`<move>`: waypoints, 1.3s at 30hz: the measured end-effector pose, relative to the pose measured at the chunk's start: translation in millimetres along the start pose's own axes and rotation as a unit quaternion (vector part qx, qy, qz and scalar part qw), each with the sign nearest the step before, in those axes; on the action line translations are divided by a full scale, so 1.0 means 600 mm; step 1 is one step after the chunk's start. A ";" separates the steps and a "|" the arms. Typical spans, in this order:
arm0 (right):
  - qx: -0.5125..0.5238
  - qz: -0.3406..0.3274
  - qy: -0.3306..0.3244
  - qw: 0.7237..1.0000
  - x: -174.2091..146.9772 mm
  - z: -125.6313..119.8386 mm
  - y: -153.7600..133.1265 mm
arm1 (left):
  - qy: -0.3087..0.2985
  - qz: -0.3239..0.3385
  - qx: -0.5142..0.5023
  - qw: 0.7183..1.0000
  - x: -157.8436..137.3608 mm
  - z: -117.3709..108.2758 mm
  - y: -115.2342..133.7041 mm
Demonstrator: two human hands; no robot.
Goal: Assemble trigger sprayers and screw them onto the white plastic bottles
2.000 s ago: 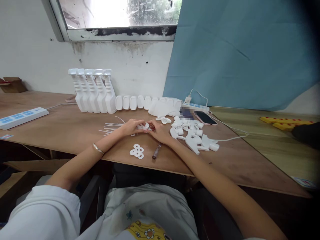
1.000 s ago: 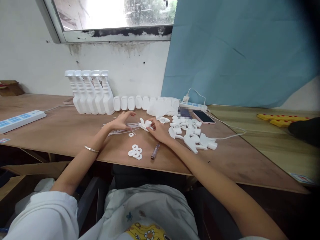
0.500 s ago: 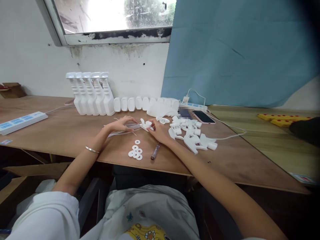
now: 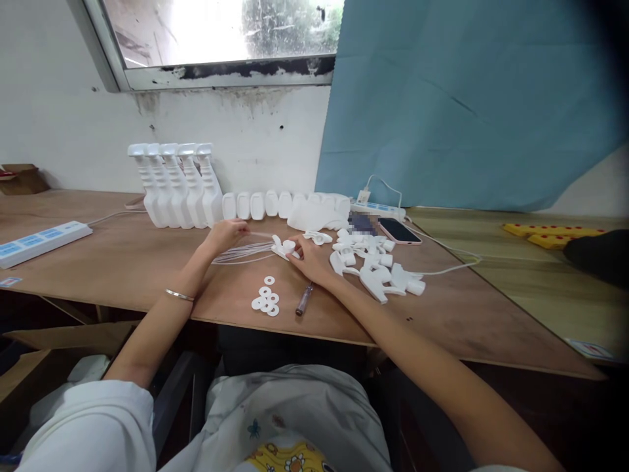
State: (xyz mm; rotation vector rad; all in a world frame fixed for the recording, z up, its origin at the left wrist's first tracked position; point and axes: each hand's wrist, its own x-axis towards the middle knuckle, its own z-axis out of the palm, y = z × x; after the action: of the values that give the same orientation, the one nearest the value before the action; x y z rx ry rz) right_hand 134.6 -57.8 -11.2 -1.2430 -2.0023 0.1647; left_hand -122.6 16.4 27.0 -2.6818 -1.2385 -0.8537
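Observation:
My left hand (image 4: 225,236) is closed, its fingertips pinching a thin white tube (image 4: 260,234) that points right toward a white trigger spray head (image 4: 282,248). My right hand (image 4: 310,260) grips that spray head just above the table. Between the hands lies a loose bundle of thin white tubes (image 4: 240,254). Nearer to me sits a small pile of flat white washers (image 4: 265,300). A screwdriver (image 4: 304,300) with a clear handle lies beside them, below my right wrist. Several more spray heads (image 4: 378,272) are heaped to the right of my right hand.
White spray bottles (image 4: 177,187) stand in a row at the back left, and several white bottles (image 4: 258,205) lie along the wall. A phone (image 4: 400,231) rests near a power strip (image 4: 381,210) at the back right. Another power strip (image 4: 44,242) lies far left.
My left hand has risen off the tube bundle and drawn back to the left, its fingers now closed on one tube. My right hand still holds the spray head.

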 end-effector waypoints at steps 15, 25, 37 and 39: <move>0.009 -0.007 -0.003 1.000 0.002 0.004 0.004 | 0.093 -0.105 -0.532 0.835 0.007 0.026 0.087; 0.011 -0.015 -0.008 1.000 0.002 0.000 -0.001 | 0.104 -0.082 -0.505 0.853 0.007 0.019 0.080; 0.009 -0.020 -0.006 1.000 0.001 0.001 -0.002 | 0.055 -0.008 -0.389 0.919 -0.001 0.034 0.088; 0.005 -0.026 -0.008 1.000 0.003 0.003 0.000 | -0.027 -0.006 -0.364 0.931 -0.002 0.039 0.086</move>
State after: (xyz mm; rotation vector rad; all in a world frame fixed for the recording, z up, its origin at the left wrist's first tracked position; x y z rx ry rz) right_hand 133.2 -56.0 -11.5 -1.1841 -2.0426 0.1592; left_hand -75.4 -12.6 14.8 -3.2542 -1.1012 -1.4978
